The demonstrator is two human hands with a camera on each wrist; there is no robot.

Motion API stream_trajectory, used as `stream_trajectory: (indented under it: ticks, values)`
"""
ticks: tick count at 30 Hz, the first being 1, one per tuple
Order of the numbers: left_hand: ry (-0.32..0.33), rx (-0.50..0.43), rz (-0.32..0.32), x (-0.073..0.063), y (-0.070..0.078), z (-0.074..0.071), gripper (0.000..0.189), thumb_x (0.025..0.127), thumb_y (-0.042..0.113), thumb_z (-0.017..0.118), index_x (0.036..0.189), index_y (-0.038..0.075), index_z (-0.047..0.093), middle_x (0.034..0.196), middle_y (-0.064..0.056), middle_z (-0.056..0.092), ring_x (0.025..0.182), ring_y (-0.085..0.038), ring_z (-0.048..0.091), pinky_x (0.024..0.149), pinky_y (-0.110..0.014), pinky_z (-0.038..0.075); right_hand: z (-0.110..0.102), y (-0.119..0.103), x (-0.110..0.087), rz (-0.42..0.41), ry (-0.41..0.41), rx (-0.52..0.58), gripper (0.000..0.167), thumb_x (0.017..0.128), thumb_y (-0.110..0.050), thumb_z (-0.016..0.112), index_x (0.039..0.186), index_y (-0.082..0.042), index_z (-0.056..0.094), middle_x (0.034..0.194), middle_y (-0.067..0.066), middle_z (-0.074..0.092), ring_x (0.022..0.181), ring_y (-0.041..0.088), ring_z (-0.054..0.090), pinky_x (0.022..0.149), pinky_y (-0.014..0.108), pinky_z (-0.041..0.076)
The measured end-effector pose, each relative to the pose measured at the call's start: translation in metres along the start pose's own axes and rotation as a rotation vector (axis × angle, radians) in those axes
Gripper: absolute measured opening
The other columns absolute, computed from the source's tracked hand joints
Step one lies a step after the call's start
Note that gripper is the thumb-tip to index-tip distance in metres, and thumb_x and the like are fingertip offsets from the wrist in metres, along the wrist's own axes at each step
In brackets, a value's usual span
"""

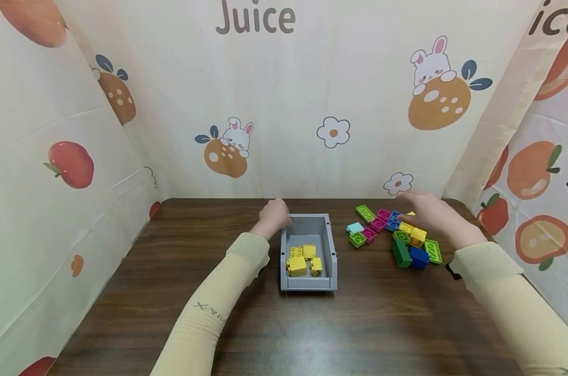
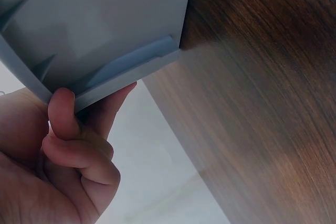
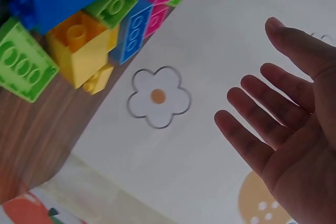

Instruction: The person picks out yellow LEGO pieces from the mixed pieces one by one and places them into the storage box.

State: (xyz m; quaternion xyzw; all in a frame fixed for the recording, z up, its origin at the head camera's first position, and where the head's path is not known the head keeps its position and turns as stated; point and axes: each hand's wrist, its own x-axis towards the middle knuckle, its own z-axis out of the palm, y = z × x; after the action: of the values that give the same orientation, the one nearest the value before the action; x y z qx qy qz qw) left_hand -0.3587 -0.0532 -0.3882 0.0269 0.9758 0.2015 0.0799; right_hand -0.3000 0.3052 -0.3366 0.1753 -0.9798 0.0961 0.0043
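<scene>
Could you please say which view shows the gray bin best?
The head view: the gray bin shows nearly whole, yellow bricks inside. The left wrist view catches only part; the right wrist view, none.

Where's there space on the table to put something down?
Bare table shows between the left curtain and left sleeve, and in front of the grey bin, between that sleeve and the right sleeve. It's crowded right of the bin, where colourful bricks lie near the right hand.

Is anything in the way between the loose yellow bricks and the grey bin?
Yes, low down: a pink brick and a lime brick lie between the loose yellow bricks and the grey bin. Its side wall bars the way too; above, nothing visible does.
</scene>
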Motion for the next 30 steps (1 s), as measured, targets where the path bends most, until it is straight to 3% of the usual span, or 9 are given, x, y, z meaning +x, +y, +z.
stream_trajectory:
  ticks: [12,18,25,30]
  values:
    - [0.009,0.001,0.001,0.000,0.000,0.001,0.030,0.080,0.015,0.073,0.057,0.014,0.054,0.061,0.002,0.057,0.057,-0.013,0.049,0.052,-0.029,0.042,0.017,0.042,0.000,0.087,-0.031,0.024,0.060,0.085,-0.025,0.069,0.130,0.008,0.046,0.127,0.033,0.050,0.111,0.050,0.049,0.090,0.062,0.040]
    - [0.011,-0.002,0.002,0.000,0.000,0.001,0.030,0.080,0.015,0.073,0.057,0.014,0.054,0.061,0.002,0.056,0.056,-0.012,0.049,0.051,-0.028,0.041,0.025,0.056,-0.001,0.131,-0.077,0.029,0.067,0.085,-0.028,0.070,0.132,0.010,0.042,0.129,0.037,0.045,0.115,0.054,0.043,0.092,0.064,0.036]
    - [-0.004,-0.012,0.004,0.001,-0.001,0.001,0.040,0.080,0.014,0.072,0.051,0.015,0.044,0.051,0.004,0.046,0.051,-0.012,0.045,0.048,-0.027,0.039,0.039,0.070,-0.002,0.172,-0.135,0.072,0.072,0.085,-0.033,0.069,0.133,0.012,0.039,0.129,0.038,0.044,0.116,0.055,0.041,0.092,0.065,0.036]
    - [-0.004,-0.007,-0.001,0.002,-0.001,0.001,0.036,0.080,0.014,0.072,0.053,0.015,0.048,0.054,0.004,0.049,0.053,-0.012,0.046,0.048,-0.027,0.040,0.050,0.078,-0.002,0.174,-0.161,0.101,0.074,0.084,-0.035,0.069,0.132,0.013,0.040,0.127,0.039,0.045,0.114,0.055,0.043,0.090,0.063,0.039]
